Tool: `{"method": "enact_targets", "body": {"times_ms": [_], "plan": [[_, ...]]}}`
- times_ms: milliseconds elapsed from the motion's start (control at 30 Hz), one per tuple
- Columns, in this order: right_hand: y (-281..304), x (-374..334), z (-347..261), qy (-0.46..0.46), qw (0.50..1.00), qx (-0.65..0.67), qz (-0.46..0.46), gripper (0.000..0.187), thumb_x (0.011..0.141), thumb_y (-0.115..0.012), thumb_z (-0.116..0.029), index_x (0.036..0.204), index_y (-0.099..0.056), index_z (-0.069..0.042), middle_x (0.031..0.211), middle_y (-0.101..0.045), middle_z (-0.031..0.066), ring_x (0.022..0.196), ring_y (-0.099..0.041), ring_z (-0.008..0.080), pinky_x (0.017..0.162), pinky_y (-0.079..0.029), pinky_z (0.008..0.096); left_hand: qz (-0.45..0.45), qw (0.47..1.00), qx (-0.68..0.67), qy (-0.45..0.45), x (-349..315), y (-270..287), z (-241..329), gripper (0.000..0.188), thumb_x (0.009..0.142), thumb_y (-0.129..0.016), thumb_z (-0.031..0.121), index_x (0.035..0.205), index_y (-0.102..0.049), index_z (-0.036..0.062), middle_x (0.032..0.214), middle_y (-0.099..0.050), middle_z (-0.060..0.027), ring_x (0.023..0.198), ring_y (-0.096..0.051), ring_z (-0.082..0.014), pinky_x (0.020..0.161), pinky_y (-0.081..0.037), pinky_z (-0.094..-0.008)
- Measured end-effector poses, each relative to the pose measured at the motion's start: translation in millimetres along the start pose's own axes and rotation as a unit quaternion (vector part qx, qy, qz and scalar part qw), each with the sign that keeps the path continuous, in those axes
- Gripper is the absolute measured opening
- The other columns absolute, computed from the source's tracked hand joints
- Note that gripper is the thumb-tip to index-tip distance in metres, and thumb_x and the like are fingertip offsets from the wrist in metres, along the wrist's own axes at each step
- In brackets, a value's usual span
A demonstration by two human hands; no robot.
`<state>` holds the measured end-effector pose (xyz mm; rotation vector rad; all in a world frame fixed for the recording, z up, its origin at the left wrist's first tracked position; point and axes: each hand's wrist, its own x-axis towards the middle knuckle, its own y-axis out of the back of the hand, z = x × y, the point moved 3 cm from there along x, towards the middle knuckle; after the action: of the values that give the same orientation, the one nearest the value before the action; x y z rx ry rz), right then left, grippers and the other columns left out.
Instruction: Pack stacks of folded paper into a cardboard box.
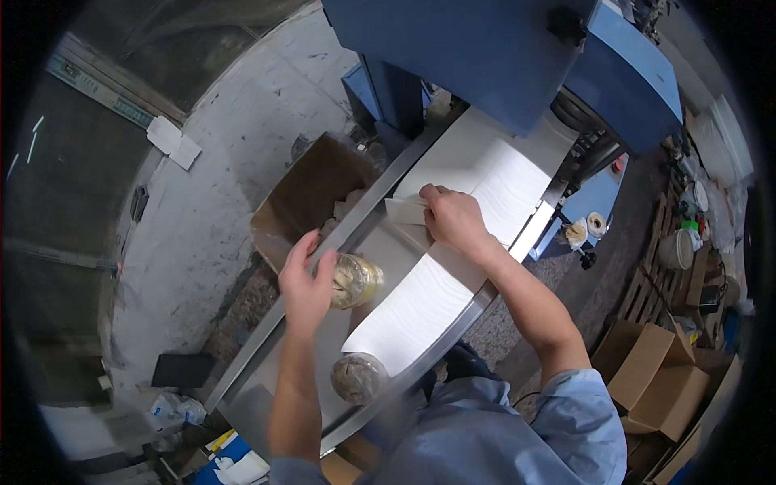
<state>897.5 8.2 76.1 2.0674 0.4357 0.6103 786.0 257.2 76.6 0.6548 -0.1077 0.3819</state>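
Note:
My right hand (459,220) is closed, pinching a pale piece of paper (406,212) above the metal chute, beside a long row of white sheets (414,301) standing on edge. My left hand (306,284) has thumb and fingers apart and holds nothing that I can see. Its thumb is close to a round, tape-wrapped weight (354,281) with a yellowish side; whether they touch is unclear. A second round grey weight (360,378) rests at the near end of the white sheets. More white sheets (511,179) lie farther up the chute, under the blue machine.
Metal rails (380,192) border the chute. A blue machine (461,48) overhangs its far end. An open cardboard box (303,194) stands left of it on the floor. More cardboard boxes (655,380) and a wooden pallet (647,283) are at the right.

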Motion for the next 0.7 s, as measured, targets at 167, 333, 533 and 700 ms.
{"method": "enact_targets", "body": {"times_ms": [167, 333, 533, 700], "plan": [[-17.0, -1.1, 8.2, -0.051, 0.999, -0.001, 0.014, 0.021, 0.082, -0.062, -0.009, 0.102, -0.061, -0.004, 0.089, -0.068, 0.0163, 0.079, -0.066, 0.0367, 0.07, -0.053, 0.0459, -0.016, 0.995, 0.058, 0.083, -64.1, 37.0, -16.7, 0.061, 0.088, -0.072, 0.011, 0.14, -0.045, -0.0032, 0.128, -0.059, -0.0186, 0.111, -0.061, -0.0215, 0.09, -0.052, -0.0343], [-26.0, -4.9, 16.3, -0.077, 0.997, 0.007, 0.03, 0.023, 0.082, -0.062, -0.009, 0.104, -0.061, -0.003, 0.092, -0.068, 0.0161, 0.081, -0.066, 0.0359, 0.07, -0.053, 0.0453, -0.122, 0.976, -0.104, 0.149, -65.6, 12.9, -7.0, 0.079, 0.083, -0.075, 0.005, 0.147, -0.03, -0.0049, 0.133, -0.053, -0.0193, 0.115, -0.059, -0.0237, 0.09, -0.055, -0.0342], [-30.0, -8.5, 14.8, -0.074, 0.996, 0.003, 0.045, 0.022, 0.082, -0.063, -0.009, 0.104, -0.061, -0.003, 0.093, -0.067, 0.0162, 0.082, -0.066, 0.036, 0.071, -0.053, 0.0456, -0.087, 0.976, -0.133, 0.149, -52.0, -20.3, -8.2, 0.082, 0.079, -0.08, 0.004, 0.143, -0.031, -0.0079, 0.133, -0.052, -0.0195, 0.114, -0.059, -0.0251, 0.088, -0.058, -0.0326], [-18.3, -19.7, 16.5, -0.062, 0.997, -0.029, 0.047, 0.026, 0.082, -0.068, -0.014, 0.105, -0.063, -0.003, 0.098, -0.067, 0.0164, 0.08, -0.067, 0.0352, 0.071, -0.054, 0.0438, -0.049, 0.99, -0.032, 0.126, -19.1, -74.7, 4.9, 0.088, 0.071, -0.087, 0.031, 0.138, -0.041, -0.0043, 0.131, -0.051, -0.0263, 0.12, -0.054, -0.0384, 0.099, -0.047, -0.0419]]}}
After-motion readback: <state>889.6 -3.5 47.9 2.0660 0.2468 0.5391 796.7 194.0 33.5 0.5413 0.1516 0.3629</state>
